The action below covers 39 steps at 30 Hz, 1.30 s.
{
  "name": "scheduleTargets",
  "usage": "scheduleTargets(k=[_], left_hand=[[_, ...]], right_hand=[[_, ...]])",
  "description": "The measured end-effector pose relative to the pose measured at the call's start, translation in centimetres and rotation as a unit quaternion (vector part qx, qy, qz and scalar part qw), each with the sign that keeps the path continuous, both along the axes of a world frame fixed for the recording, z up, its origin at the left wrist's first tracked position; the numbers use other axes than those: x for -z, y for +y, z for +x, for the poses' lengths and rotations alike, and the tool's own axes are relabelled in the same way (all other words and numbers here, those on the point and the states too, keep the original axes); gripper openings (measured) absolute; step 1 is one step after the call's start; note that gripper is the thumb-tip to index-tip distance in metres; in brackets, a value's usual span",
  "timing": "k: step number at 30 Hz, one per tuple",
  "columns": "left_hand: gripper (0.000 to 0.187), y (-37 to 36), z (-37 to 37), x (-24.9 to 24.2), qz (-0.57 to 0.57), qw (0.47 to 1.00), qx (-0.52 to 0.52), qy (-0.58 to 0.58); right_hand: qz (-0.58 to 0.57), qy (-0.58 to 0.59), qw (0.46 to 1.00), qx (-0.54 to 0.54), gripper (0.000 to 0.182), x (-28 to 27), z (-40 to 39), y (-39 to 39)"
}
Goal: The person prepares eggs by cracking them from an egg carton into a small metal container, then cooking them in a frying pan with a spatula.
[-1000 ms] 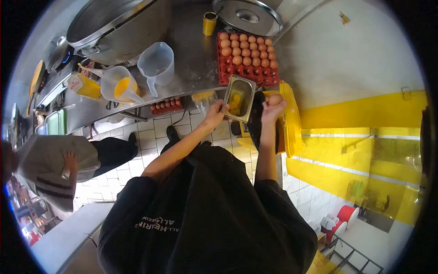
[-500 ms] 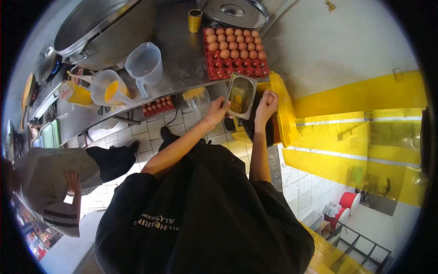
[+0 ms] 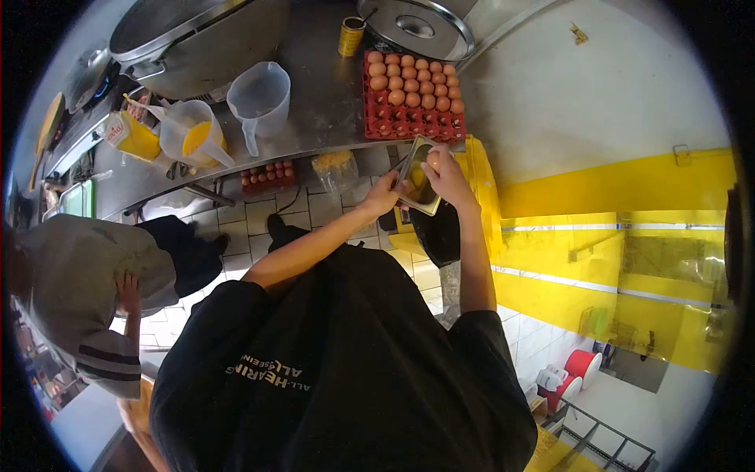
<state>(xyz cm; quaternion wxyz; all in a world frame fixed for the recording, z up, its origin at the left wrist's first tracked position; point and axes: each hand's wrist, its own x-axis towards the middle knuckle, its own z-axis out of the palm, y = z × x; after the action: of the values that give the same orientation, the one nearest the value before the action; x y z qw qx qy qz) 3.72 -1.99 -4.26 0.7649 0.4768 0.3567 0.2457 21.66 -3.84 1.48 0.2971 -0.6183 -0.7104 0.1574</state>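
Left hand (image 3: pixel 385 197) grips the small rectangular steel pan (image 3: pixel 419 179) with yolk in it, off the steel tabletop (image 3: pixel 322 110) edge. Right hand (image 3: pixel 447 175) holds a brown egg (image 3: pixel 433 160) over it, red egg tray (image 3: pixel 412 94) just behind

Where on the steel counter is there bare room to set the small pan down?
Bare steel counter lies between the clear jug and the red egg tray. Left of it is crowded: a jug of yellow liquid, a yellow carton, the big pot.
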Motion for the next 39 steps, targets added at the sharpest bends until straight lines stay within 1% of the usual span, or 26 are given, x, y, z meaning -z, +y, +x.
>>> scheduleTargets(k=[1,2,3,4,5,6,9,10,12,13,15,18,19,21,22,26,27,29,31,32,33,34,35,37,38,39], left_hand=[[0.037,-0.2,0.1,0.4,0.003,1.000,-0.006,-0.003],[0.037,-0.2,0.1,0.8,0.002,1.000,-0.009,-0.006],[0.034,0.0,0.1,0.8,0.014,1.000,0.005,0.006],[0.031,0.1,0.1,0.9,0.025,0.999,0.019,0.018],[0.031,0.1,0.1,1.0,0.024,1.000,0.013,0.015],[0.029,0.0,0.2,0.9,0.027,0.999,0.011,0.015],[0.027,0.0,0.0,0.9,0.017,1.000,0.008,0.014],[0.027,0.1,-0.1,1.0,0.007,1.000,0.015,0.016],[0.028,0.4,-0.2,1.0,0.013,1.000,0.013,0.021],[0.029,0.4,-0.3,1.1,0.019,0.999,0.017,0.028],[0.029,0.6,-0.3,1.3,0.013,0.999,0.021,0.030],[0.029,0.6,-0.1,2.3,0.011,1.000,0.025,0.014],[0.029,0.6,-0.1,2.3,0.017,1.000,0.018,-0.004],[0.029,0.6,-0.3,2.0,0.023,0.999,0.022,-0.002],[0.028,0.6,-0.4,1.7,0.025,0.999,0.026,0.001],[0.027,0.8,0.0,3.6,0.025,0.999,0.033,-0.003],[0.027,0.8,-0.2,3.4,0.015,0.999,0.034,-0.007],[0.027,0.8,-0.4,2.7,0.012,0.999,0.040,-0.009],[0.031,1.0,-0.4,2.2,0.027,0.998,0.039,0.037],[0.031,1.2,-0.4,1.9,0.034,0.998,0.041,0.036],[0.033,1.1,-0.3,2.0,0.016,0.999,0.027,0.039],[0.035,0.9,-0.3,2.0,-0.005,0.999,0.010,0.041],[0.035,1.1,-0.3,2.2,-0.010,0.999,0.007,0.041],[0.040,1.3,-0.8,2.2,-0.017,0.999,0.036,-0.027],[0.035,1.2,-0.9,2.1,-0.004,1.000,0.014,-0.003],[0.035,1.3,-1.1,2.6,-0.008,1.000,0.005,-0.001]], right_hand=[[-0.001,-0.003,1.000,-0.003,0.030,0.8,0.5,0.3],[-0.027,-0.027,0.999,-0.011,0.031,2.2,1.2,0.8],[-0.053,-0.051,0.997,-0.020,0.033,2.2,1.2,1.1],[-0.055,-0.054,0.997,-0.025,0.033,2.2,1.2,1.2],[-0.069,-0.065,0.995,-0.003,0.032,2.3,1.1,1.2],[-0.084,-0.077,0.993,0.018,0.032,1.8,0.8,1.3],[-0.092,-0.090,0.991,0.022,0.033,0.6,-0.1,1.5],[-0.093,-0.092,0.991,0.016,0.033,0.3,-0.3,1.6],[-0.111,-0.141,0.984,0.006,0.035,-0.3,-0.5,2.0],[-0.111,-0.142,0.984,0.002,0.035,-0.6,-0.6,2.3],[-0.210,-0.154,0.964,0.057,0.035,-1.4,-0.7,2.6],[-0.181,-0.185,0.965,0.050,0.036,-2.9,-1.0,2.7],[-0.180,-0.185,0.965,0.052,0.036,-4.1,-1.5,2.7],[-0.172,-0.222,0.957,0.069,0.037,-6.7,-2.4,3.0],[-0.169,-0.220,0.958,0.071,0.037,-7.4,-2.5,3.2],[-0.161,-0.266,0.948,0.068,0.037,-9.5,-1.7,3.7],[-0.159,-0.282,0.944,0.065,0.037,-9.6,-1.6,3.6],[-0.160,-0.267,0.947,0.075,0.037,-9.3,-1.4,3.4],[-0.149,-0.257,0.951,0.086,0.037,-8.7,-0.7,3.9],[-0.143,-0.195,0.968,0.067,0.036,-7.3,-0.1,3.7],[-0.140,-0.133,0.980,0.046,0.036,-5.7,0.6,3.5],[-0.112,-0.067,0.991,0.020,0.036,-4.8,0.9,3.2],[-0.116,-0.067,0.991,0.016,0.036,-4.0,1.5,2.9],[-0.059,0.023,0.998,0.025,0.034,-3.1,1.3,1.5],[-0.064,0.025,0.997,0.016,0.034,-2.2,1.5,1.0],[-0.054,0.071,0.993,0.083,0.038,-0.5,2.2,0.4]])
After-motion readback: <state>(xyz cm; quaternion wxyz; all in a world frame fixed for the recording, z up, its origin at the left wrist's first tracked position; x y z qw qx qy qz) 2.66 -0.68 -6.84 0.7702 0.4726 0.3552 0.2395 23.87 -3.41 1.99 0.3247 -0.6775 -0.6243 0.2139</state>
